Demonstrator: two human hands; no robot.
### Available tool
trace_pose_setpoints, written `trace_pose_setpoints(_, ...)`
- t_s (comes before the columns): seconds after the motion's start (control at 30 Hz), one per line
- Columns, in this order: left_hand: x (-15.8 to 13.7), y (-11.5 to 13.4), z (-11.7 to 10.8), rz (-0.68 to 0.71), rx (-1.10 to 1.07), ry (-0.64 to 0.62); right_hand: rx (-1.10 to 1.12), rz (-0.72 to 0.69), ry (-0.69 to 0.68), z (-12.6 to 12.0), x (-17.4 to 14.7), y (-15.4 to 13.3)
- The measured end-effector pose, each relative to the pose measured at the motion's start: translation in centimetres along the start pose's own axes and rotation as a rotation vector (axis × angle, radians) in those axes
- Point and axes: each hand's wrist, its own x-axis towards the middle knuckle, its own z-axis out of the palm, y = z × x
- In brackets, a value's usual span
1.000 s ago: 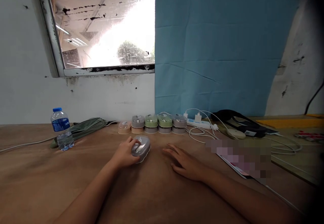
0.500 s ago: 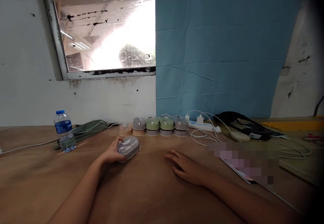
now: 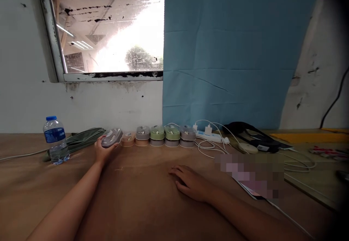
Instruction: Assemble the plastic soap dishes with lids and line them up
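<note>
My left hand is closed around a grey oval lidded box, which it holds up and tilted at the left end of a row of similar boxes. Just right of it, a single orange box sits on the table. Beyond that stand stacked pairs: a grey box on an orange one, two green-topped boxes on grey ones, and another grey box at the right end. Holding nothing, my right hand rests on the brown tabletop with its fingers apart and slightly bent.
A water bottle with a blue cap stands at the left, beside a folded green cloth item. Behind the right side lie a power strip with white cables and a black strap. A partly blurred flat device lies at the right.
My left hand has lifted the grey box off the table and carried it left and back, beside the orange box. The view has shifted slightly right. My right hand stays resting.
</note>
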Motion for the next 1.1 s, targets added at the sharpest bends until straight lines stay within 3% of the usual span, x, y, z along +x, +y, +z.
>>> trace_pose_setpoints(0.07, 1.1, 0.8, 1.8, 0.006, 0.026, 0.087, -0.002, 0.002, 0.009, 0.0, -0.1, 0.0)
trace_pose_setpoints(0.13, 2.3, 1.7, 3.7, 0.014, 0.037, 0.096, -0.006, 0.007, 0.014, 0.0, -0.2, -0.1)
trace_pose_setpoints(0.3, 3.9, 3.3, 7.4, 0.018, 0.109, -0.03, -0.013, 0.001, 0.018, 0.1, -0.2, 0.1)
trace_pose_setpoints(0.47, 3.9, 3.3, 9.0, 0.026, 0.185, -0.186, -0.013, -0.015, 0.018, 0.1, -0.1, 0.2)
trace_pose_setpoints(0.77, 3.0, 3.4, 8.8, -0.019, 0.226, -0.283, -0.009, -0.03, 0.029, 0.1, -0.1, 0.3)
trace_pose_setpoints(0.93, 2.5, 4.6, 7.8, -0.065, 0.218, -0.22, -0.013, -0.031, 0.029, 0.2, -0.1, 0.4)
trace_pose_setpoints(1.03, 0.0, 5.6, 6.5, -0.043, 0.243, -0.22, -0.013, -0.04, 0.026, 0.3, -0.1, 0.5)
trace_pose_setpoints(1.1, -3.0, 6.4, 5.0, 0.07, 0.245, -0.315, -0.017, -0.044, 0.026, 0.3, 0.0, 0.5)
